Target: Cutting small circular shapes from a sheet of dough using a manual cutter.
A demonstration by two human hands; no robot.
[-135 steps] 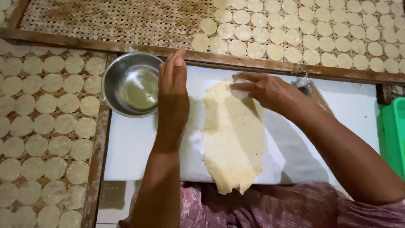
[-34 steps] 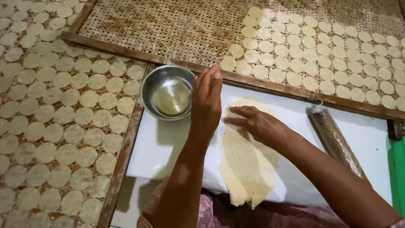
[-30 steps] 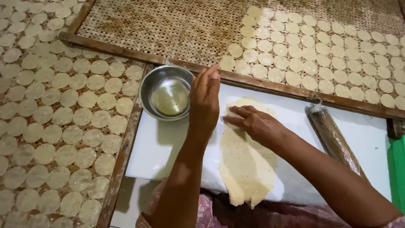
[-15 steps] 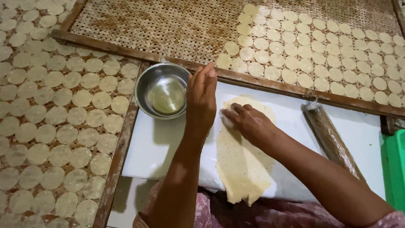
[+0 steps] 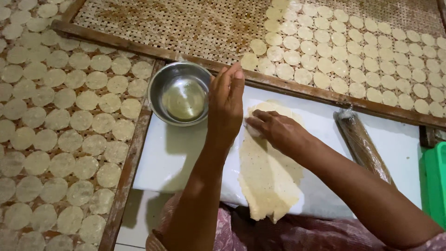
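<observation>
A long, thin sheet of pale speckled dough (image 5: 269,176) lies flat on the white rectangular board (image 5: 186,158) in front of me, running from the board's far edge down to its near edge, where its ragged end hangs slightly over toward my lap. My right hand (image 5: 276,130) rests on the upper part of the sheet, fingers curled down with the fingertips pressed against something small and pale at the dough's left edge; whether I am pinching a piece or only pressing it, I cannot tell. My left hand (image 5: 226,104) stands on edge just beside the right one, palm turned toward it, fingers straight and together, gripping nothing, its heel on the board at the dough's left side. Just left of that hand sits a round shiny metal bowl (image 5: 181,95) with a little clear liquid in the bottom, resting at the far left corner of the board. To the right of the dough, well apart from my hands, a brown rolling pin wrapped in clear plastic (image 5: 362,146) lies at a slant on the board. A green plastic container (image 5: 434,181) shows at the right edge. Woven bamboo drying trays with dark wooden frames (image 5: 162,23) surround the board on the left and beyond it, covered with rows of small pale round dough discs (image 5: 325,46). A patterned pink and purple cloth (image 5: 297,234) covers my lap below the board.
</observation>
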